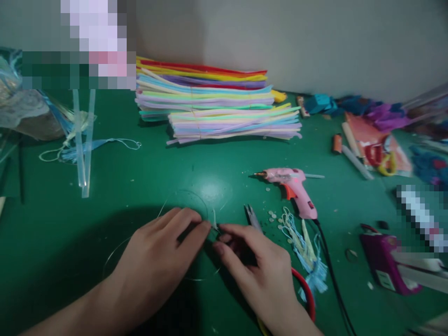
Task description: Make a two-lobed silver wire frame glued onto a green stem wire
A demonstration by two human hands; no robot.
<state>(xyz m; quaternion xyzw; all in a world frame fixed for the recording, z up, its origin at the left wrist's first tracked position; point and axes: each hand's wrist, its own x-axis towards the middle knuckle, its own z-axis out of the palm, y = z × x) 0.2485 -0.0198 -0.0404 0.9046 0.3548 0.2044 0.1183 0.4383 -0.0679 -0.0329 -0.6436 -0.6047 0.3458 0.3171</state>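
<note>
My left hand (164, 254) and my right hand (255, 266) meet at the front middle of the green table (122, 205). Both pinch a thin clear thread (214, 223) between thumb and fingertips, the pinches almost touching. The thread loops in faint arcs on the table around my hands. Small pliers with a red handle (254, 219) lie partly under my right hand. A pink glue gun (292, 186) lies just beyond my right hand, nozzle pointing left.
A stack of pastel pipe cleaners (217, 105) lies at the back. Clear glue sticks (84, 140) and blue tassels sit at the left. More tassels (308, 252) and small discs lie by the glue gun's black cord. A purple tool (381, 263) and craft scraps fill the right.
</note>
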